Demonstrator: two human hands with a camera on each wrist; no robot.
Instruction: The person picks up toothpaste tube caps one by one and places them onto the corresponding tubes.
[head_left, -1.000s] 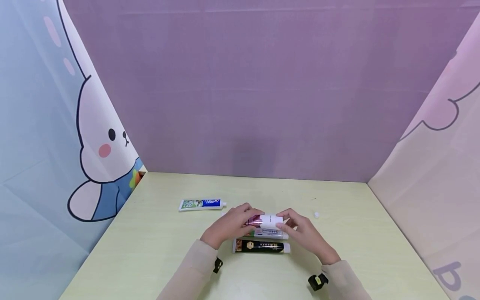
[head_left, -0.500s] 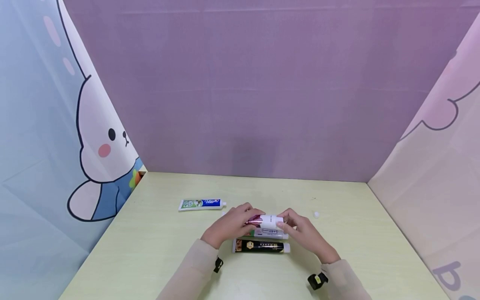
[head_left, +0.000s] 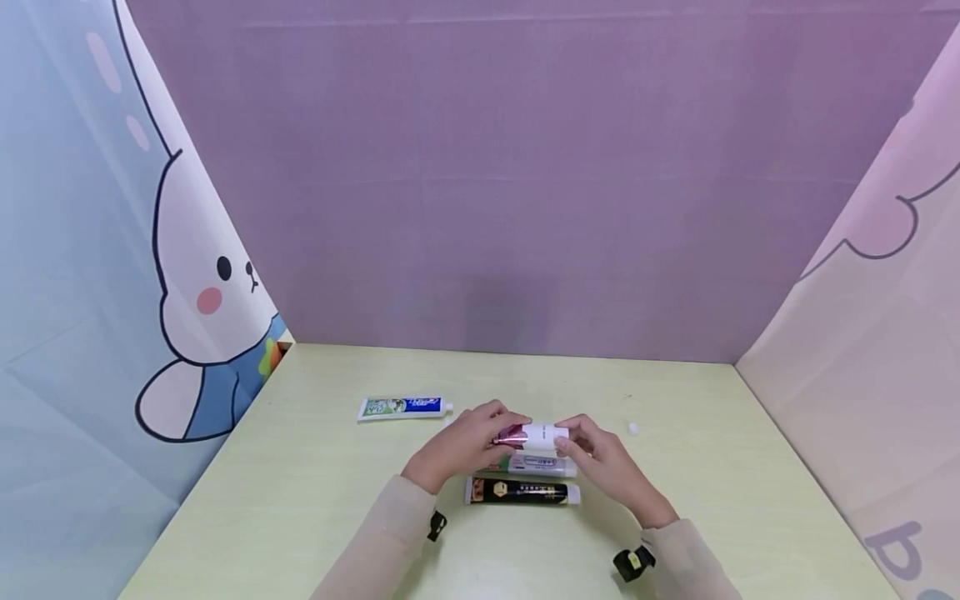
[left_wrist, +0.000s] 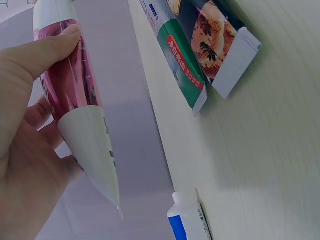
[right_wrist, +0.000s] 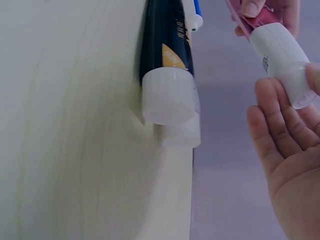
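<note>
Both hands hold a white and dark-pink toothpaste tube (head_left: 542,437) level above the other tubes. My left hand (head_left: 467,447) grips its pink middle; the left wrist view shows the thumb across the front of the tube (left_wrist: 90,145) and the fingers behind. At the tube's white cap end, my right hand (head_left: 611,472) pinches between thumb and fingers, clearer in the right wrist view, where the cap (right_wrist: 298,82) is partly covered by the thumb. Just below lie a white-and-green toothpaste tube (head_left: 536,466) and, nearer me, a black toothpaste tube (head_left: 521,492), both capped.
Farther back on the left, a blue-and-green toothpaste tube (head_left: 403,407) lies with its narrow nozzle bare. A small white cap (head_left: 632,429) sits on the pale table (head_left: 697,467) to the right. A purple cloth (head_left: 525,183) hangs behind the table.
Both hands have raised the white and pink tube slightly, so more of the white-and-green tube shows beneath it. The other tubes and the small cap stay where they were.
</note>
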